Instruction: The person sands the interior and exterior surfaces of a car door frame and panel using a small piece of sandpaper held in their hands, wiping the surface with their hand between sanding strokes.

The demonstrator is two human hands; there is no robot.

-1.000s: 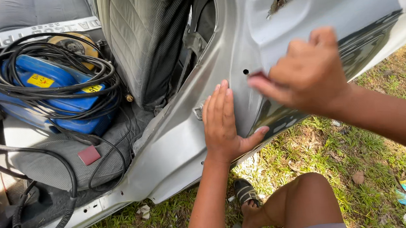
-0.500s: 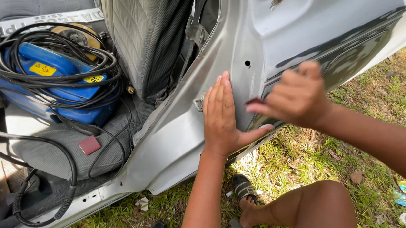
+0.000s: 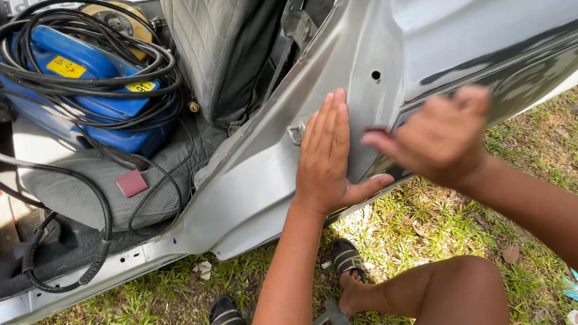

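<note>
Lower now than 1 second ago, the right hand (image 3: 440, 139) blurs beside the car panel (image 3: 269, 171); whether it pinches anything, I cannot tell. Left hand (image 3: 327, 156) presses flat, fingers together. Stiff, smooth metal; hold its edge.

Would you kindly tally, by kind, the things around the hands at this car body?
Hands on or at the grey car panel: 2, left hand flat on it, right hand blurred
Blue machine wrapped in black cable: 1
Sandals on the grass: 2
Small red block on the car floor: 1
Total: 6
</note>
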